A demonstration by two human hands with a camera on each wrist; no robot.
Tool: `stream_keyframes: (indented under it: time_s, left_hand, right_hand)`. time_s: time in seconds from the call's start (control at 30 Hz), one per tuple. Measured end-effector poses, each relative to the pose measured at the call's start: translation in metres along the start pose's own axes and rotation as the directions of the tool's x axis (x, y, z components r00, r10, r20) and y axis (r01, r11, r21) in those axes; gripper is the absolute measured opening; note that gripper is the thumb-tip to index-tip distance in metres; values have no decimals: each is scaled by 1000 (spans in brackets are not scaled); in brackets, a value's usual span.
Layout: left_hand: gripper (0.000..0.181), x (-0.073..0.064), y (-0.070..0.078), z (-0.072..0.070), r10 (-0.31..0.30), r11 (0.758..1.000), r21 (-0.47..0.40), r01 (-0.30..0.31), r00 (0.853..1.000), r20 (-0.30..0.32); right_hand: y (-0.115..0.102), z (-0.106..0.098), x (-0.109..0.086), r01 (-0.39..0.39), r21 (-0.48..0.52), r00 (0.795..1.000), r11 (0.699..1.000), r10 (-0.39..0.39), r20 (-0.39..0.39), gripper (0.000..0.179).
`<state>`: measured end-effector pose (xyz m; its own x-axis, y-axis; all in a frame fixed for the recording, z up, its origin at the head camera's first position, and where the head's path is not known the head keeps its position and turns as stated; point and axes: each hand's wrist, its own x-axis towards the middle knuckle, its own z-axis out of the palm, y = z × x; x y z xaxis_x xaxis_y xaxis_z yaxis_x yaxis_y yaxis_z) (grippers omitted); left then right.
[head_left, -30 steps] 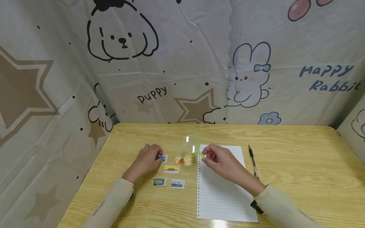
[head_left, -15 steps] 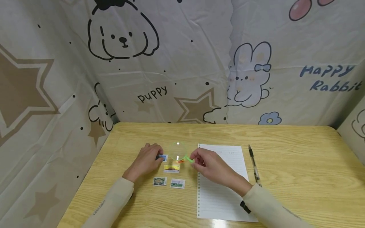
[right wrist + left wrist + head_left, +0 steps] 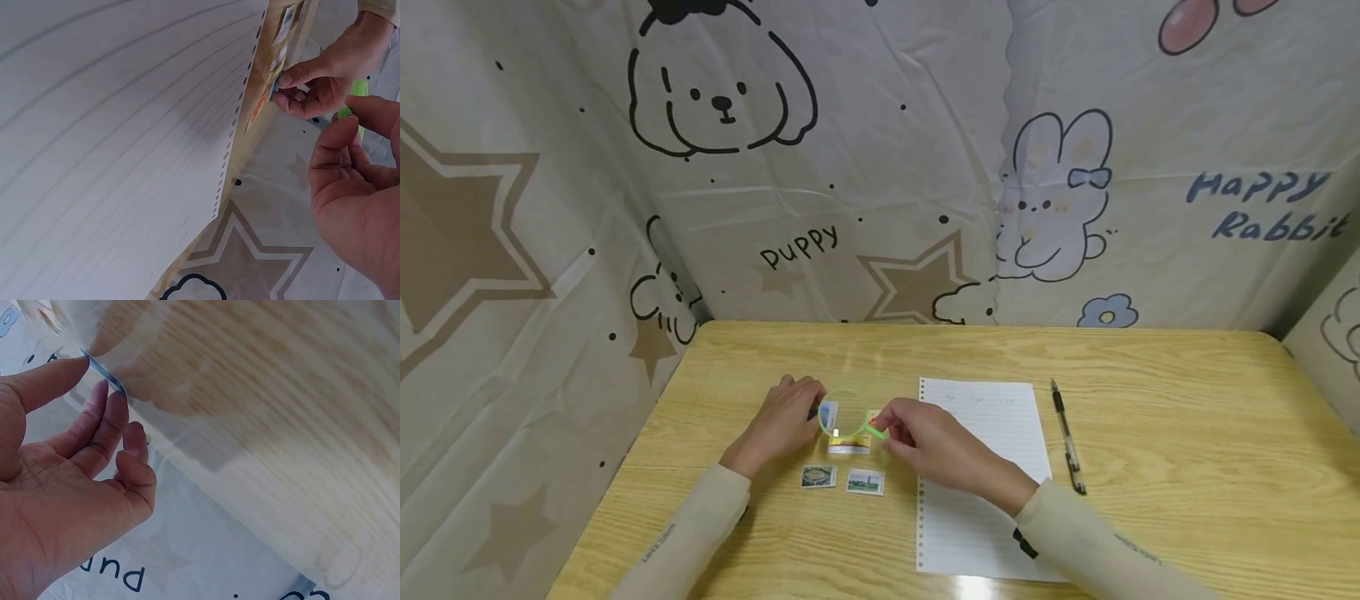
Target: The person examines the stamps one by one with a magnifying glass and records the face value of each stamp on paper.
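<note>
My left hand (image 3: 778,423) rests low over the table, pinching a small blue postage stamp (image 3: 105,372) by its edges between thumb and fingertips. In my right hand (image 3: 951,446) is a magnifying glass (image 3: 844,414), pinched by its short green handle between thumb and fingers. Its round clear lens is held over the blue stamp, close to the left fingertips. Just in front lies a yellow stamp (image 3: 849,447), partly overlapped by the lens rim. An orange-red stamp (image 3: 872,417) is mostly covered by the right fingers and handle.
Nearer the front edge lie two greenish stamps (image 3: 818,476). A lined, punched sheet of paper (image 3: 977,525) with faint writing at its top lies under the right forearm. To its right is a black pen (image 3: 1067,437). A printed curtain (image 3: 880,167) hangs behind the wooden table (image 3: 1187,467).
My right hand has carried the magnifying glass leftward and a little nearer, from beside the paper, past the orange-red stamp, to over the blue stamp. My left hand has stayed in place.
</note>
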<state>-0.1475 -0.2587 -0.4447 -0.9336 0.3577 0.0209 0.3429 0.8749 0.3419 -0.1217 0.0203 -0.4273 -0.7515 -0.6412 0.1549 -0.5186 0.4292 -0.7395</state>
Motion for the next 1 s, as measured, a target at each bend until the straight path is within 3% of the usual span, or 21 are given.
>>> stream_keyframes:
  time_s: [0.47,1.0]
  left_hand:
    - [12,-2,-1,1,44,999,-7,-44,999,-16]
    - [10,-2,0,1,29,1000,-2,-29,999,-20]
  right_hand:
    - [-3,9,3,8,-3,999,1000,-8,39,12]
    - [-1,15,3,14,-1,999,1000,-14,41,12]
